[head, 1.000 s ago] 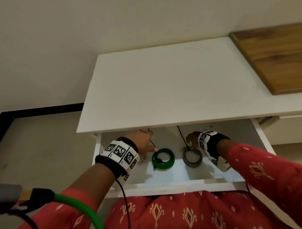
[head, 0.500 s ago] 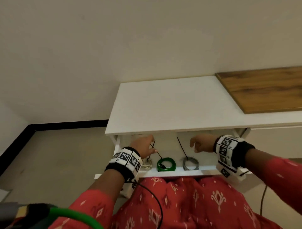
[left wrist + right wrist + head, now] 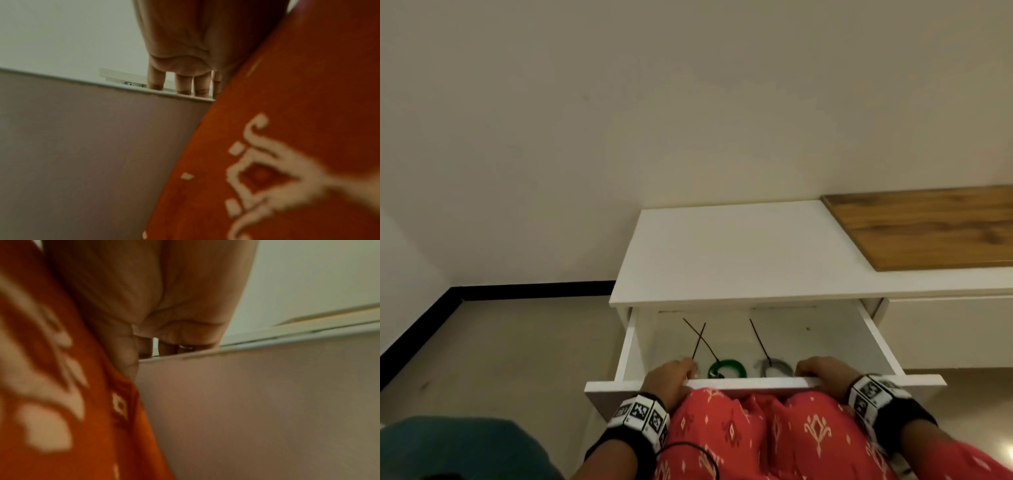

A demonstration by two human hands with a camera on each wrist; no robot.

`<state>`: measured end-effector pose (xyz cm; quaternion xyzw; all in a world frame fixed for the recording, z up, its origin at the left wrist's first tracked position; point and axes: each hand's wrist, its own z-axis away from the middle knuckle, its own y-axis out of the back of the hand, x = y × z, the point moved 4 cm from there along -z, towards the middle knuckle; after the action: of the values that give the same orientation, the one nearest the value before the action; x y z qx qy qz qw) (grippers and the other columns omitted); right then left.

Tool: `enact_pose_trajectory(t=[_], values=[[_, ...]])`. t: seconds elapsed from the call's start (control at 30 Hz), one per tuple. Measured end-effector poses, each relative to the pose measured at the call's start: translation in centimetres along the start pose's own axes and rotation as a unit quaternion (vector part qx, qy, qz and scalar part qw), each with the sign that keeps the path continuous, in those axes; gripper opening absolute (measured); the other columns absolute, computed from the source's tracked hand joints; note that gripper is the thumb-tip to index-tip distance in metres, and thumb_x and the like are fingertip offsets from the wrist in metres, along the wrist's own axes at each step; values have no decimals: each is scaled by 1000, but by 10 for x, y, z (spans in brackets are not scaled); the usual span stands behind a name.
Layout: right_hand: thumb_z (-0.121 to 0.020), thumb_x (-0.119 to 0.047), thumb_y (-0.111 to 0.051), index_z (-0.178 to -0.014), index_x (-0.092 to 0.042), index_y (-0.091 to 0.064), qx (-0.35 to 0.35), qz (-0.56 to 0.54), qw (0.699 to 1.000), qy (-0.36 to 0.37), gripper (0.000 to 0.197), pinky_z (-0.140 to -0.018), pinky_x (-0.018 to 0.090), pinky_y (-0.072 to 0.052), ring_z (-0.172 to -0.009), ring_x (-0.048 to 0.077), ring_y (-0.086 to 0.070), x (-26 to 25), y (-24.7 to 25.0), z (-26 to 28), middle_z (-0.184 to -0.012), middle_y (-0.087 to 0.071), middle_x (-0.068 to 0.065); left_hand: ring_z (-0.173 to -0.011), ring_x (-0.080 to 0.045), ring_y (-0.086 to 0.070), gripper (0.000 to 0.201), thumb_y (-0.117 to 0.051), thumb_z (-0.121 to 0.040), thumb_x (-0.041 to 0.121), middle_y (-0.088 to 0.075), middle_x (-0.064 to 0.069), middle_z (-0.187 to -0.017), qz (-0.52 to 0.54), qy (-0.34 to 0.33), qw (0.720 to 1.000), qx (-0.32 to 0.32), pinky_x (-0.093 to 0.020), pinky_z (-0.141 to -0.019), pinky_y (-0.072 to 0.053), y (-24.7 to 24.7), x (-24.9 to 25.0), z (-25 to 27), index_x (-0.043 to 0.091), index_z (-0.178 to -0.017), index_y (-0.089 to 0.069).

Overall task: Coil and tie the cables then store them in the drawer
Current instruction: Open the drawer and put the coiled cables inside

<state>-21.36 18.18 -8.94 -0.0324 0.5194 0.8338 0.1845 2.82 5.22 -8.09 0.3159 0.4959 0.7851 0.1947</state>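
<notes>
The white drawer (image 3: 876, 380) stands pulled out under the table top. Inside, near its front, lie a green coiled cable (image 3: 726, 368) and a grey coiled cable (image 3: 774, 367), each with a black zip tie tail (image 3: 758, 339) sticking up towards the back. My left hand (image 3: 671, 373) grips the top edge of the drawer front at the left, and my right hand (image 3: 822, 371) grips it at the right. In the left wrist view the fingers (image 3: 183, 84) hook over the drawer front (image 3: 102, 129). The right wrist view shows that hand's fingers (image 3: 174, 344) curled over the same panel (image 3: 267, 394).
A white table top (image 3: 739, 253) lies above the drawer, with a wooden board (image 3: 928, 229) on its right part. My red patterned clothing (image 3: 756, 428) presses against the drawer front. Beige floor and a black skirting (image 3: 534, 289) lie to the left.
Both hands have come out of the drawer's inside and now hold its front edge. The coils stay where they lay. The head view has drawn back and tilted up.
</notes>
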Motion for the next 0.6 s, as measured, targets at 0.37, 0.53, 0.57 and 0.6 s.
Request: enact_pose_trajectory(t=[0.37,0.53,0.57,0.6], values=[[-72,-41,-69,-137,-23,-34,159,40,986,20,76,-105,28,-32,-124,21,-37,13,17,-17,-135,-39,3,-143,-28,-4,78,-64,-80,36,-12,-5,-153,-139,33,987,69,-50,-114,-15,12,-4,-33,28,-142,-17],[-79,-40,-64,-146,-22,-12,189,66,979,-30,87,-117,30,-13,-144,26,-7,11,32,-37,-155,-10,9,-144,-32,7,82,-59,-84,35,4,-13,-156,-199,44,977,64,-57,-114,-4,22,0,-60,23,-145,-6],[-80,-40,-63,-147,-22,-5,194,73,978,-35,90,-117,31,-8,-145,26,0,12,35,-42,-157,-1,8,-144,-33,9,83,-58,-84,35,6,-14,-156,-200,46,976,67,-57,-114,-4,25,-1,-67,22,-146,-3],[-80,-41,-62,-147,-21,0,202,80,975,-36,93,-116,30,-2,-145,25,6,12,38,-48,-157,6,8,-143,-34,10,85,-58,-84,36,8,-15,-156,-200,48,976,74,-57,-114,-5,27,-1,-73,22,-146,-1]])
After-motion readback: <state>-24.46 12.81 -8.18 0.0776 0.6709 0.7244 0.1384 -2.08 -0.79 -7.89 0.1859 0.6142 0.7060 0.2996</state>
